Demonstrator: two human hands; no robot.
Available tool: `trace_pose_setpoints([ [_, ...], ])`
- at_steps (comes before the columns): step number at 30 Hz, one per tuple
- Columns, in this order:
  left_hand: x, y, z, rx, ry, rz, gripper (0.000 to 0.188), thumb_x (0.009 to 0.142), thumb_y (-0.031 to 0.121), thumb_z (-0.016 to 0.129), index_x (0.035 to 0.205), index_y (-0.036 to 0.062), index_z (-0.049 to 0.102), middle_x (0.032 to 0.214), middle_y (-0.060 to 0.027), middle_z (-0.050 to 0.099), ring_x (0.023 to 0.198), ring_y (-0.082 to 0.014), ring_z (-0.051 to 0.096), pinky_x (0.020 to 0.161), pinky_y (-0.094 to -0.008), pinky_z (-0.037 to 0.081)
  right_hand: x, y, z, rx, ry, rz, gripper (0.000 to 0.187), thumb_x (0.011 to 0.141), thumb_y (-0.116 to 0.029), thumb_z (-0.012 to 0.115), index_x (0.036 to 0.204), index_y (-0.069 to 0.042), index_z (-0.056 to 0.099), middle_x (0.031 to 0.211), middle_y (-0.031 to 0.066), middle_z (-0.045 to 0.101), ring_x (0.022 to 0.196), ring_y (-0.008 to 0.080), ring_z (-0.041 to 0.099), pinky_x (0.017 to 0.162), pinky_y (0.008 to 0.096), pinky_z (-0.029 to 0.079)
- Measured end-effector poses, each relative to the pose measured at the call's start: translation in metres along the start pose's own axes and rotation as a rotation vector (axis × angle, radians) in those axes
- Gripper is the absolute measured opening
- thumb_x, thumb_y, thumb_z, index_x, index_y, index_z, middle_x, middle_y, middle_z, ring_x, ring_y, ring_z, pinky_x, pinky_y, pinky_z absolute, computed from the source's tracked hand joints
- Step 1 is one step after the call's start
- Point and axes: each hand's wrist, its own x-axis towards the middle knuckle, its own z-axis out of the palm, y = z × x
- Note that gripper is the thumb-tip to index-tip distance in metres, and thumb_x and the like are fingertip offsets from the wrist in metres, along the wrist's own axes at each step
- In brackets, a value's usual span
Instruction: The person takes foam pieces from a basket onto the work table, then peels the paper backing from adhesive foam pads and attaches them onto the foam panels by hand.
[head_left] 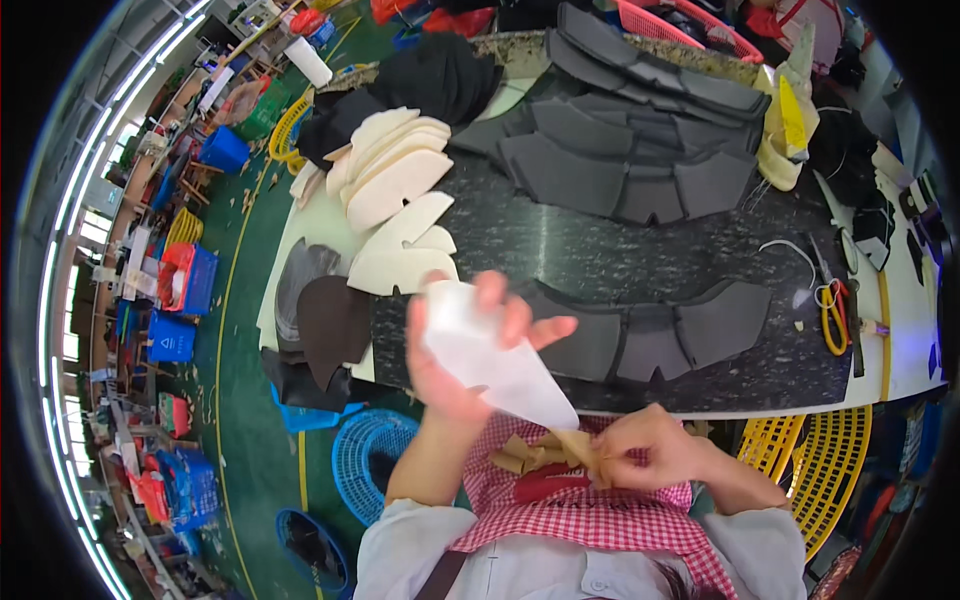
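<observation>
A white pointed piece (500, 365) is held in the left hand (460, 345), above the near edge of the desk (540, 240). The left fingers are spread apart and curl round its upper edge, gripping it, and its narrow end points down toward the right hand (650, 450). The right fingers and thumb are pressed together, pinching a tan strip (575, 444) that reaches up to the tip of the white piece; whether the 2 are joined is hard to tell. More tan scraps (525, 455) lie on the red checked apron (600, 530), just below the hands

On the desk, 1 dark grey panel (655, 330) lies near the white piece, with a pile of similar panels (640, 140) farther back. Cream pieces (390, 170) are stacked at the left, near a brown piece (335, 325). Scissors (833, 315) with yellow-orange handles lie at the right, well apart from both hands
</observation>
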Motion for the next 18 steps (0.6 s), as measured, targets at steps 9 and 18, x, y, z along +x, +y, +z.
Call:
trace_pose_setpoints([
  [9,-0.038,-0.038,0.003,1.746,-0.514,-0.436,0.052,0.067,0.034,0.079,0.105,0.0072,0.056,0.093,-0.0105,0.061,0.079,-0.0277,0.063,0.064,-0.0332,0.052,-0.026,-0.039,-0.001,-0.117,0.309,0.115,0.011,0.08,-0.013,0.068,0.082,-0.004,0.063,0.078,0.0091,0.062,0.068,0.0206,0.06,0.058,0.029,0.045],
  [18,-0.006,-0.036,-0.016,1.871,-0.082,-0.39,0.057,0.078,0.002,0.067,0.13,0.0083,0.046,0.063,0.0003,0.061,0.056,-0.0022,0.05,0.052,-0.0183,0.036,-0.036,-0.005,-0.054,-0.556,0.886,0.161,0.018,0.074,-0.009,0.073,0.072,0.003,0.06,0.085,0.0101,0.061,0.069,0.0195,0.059,0.06,0.0288,0.045],
])
